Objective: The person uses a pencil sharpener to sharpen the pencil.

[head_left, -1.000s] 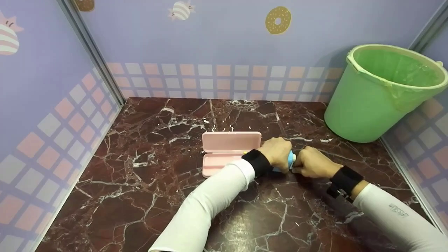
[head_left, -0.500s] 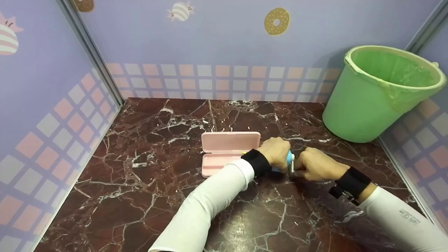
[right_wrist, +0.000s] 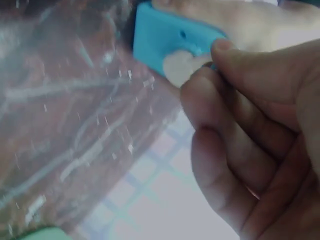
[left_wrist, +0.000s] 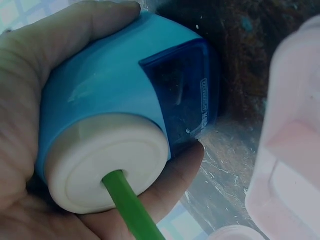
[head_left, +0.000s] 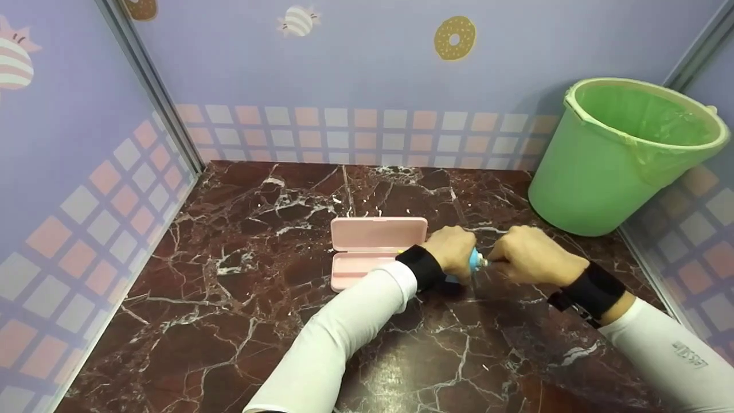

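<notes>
A blue hand-crank pencil sharpener (left_wrist: 100, 90) with a dark see-through shavings drawer (left_wrist: 185, 90) is wrapped by my left hand (head_left: 452, 249), thumb on one side and fingers on the other. From the hole in its cream-coloured round front (left_wrist: 107, 160) sticks a green pencil (left_wrist: 131, 207); the tip inside is hidden. My right hand (head_left: 530, 255) is at the sharpener's other end, where thumb and index finger pinch the white crank (right_wrist: 177, 67). Left of the sharpener lies an opened pink pencil case (head_left: 378, 234), partly covered by my left forearm.
A green bin (head_left: 596, 166) with a liner stands at the back right corner of the marbled tabletop (head_left: 258, 344). Small white scraps dot the surface behind the pencil case. Patterned walls (head_left: 367, 69) close off the back and sides.
My right hand has circled with the crank, dipping and then rising, and now sits higher and slightly further right. The left hand keeps its grip on the sharpener in the same place.
</notes>
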Available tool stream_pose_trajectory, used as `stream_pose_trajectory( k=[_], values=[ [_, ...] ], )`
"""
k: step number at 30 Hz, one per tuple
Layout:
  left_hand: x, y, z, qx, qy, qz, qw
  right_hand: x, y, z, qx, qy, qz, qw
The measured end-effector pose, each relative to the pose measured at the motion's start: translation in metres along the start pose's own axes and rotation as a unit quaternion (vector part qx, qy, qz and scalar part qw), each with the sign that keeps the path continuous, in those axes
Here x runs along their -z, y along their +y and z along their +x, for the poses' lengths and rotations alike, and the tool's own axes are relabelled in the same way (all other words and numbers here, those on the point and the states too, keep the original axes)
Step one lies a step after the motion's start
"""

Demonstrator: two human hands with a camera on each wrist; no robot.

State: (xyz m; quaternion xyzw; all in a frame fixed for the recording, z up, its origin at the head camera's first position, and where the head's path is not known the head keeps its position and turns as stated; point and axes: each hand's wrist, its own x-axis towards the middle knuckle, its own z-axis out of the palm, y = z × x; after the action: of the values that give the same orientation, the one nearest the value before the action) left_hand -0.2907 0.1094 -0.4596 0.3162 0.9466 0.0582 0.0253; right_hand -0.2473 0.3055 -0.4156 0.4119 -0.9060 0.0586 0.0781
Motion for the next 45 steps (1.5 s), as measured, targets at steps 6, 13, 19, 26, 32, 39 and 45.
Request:
stream_pose_trajectory(
  k=[6,13,19,26,32,39,45],
  values=[
    [-0.002,-0.001,0.000,-0.002,0.001,0.004,1.0000,-0.002,0.013,0.005,-0.030,0.067,-0.041,0.996],
    [-0.003,0.001,0.002,0.008,-0.013,0.003,0.9999,-0.039,0.033,0.014,-0.099,0.045,-0.001,0.994],
    [-0.002,0.004,0.003,-0.014,-0.018,-0.003,0.9997,-0.069,0.033,-0.001,-0.085,-0.012,0.100,0.991],
    [0.001,0.000,0.002,0.001,-0.014,0.002,0.9999,-0.070,0.021,-0.003,-0.077,-0.017,0.103,0.991],
    [-0.001,-0.005,-0.002,-0.023,-0.021,-0.031,0.9990,-0.071,0.017,-0.005,-0.086,-0.034,0.088,0.992],
    [0.018,-0.018,-0.017,-0.047,0.003,-0.155,0.9868,-0.060,0.009,-0.010,-0.133,-0.065,0.065,0.987],
    [0.051,-0.038,-0.046,-0.066,0.048,-0.172,0.9817,-0.028,0.000,-0.007,-0.184,-0.078,0.036,0.979]
  ],
)
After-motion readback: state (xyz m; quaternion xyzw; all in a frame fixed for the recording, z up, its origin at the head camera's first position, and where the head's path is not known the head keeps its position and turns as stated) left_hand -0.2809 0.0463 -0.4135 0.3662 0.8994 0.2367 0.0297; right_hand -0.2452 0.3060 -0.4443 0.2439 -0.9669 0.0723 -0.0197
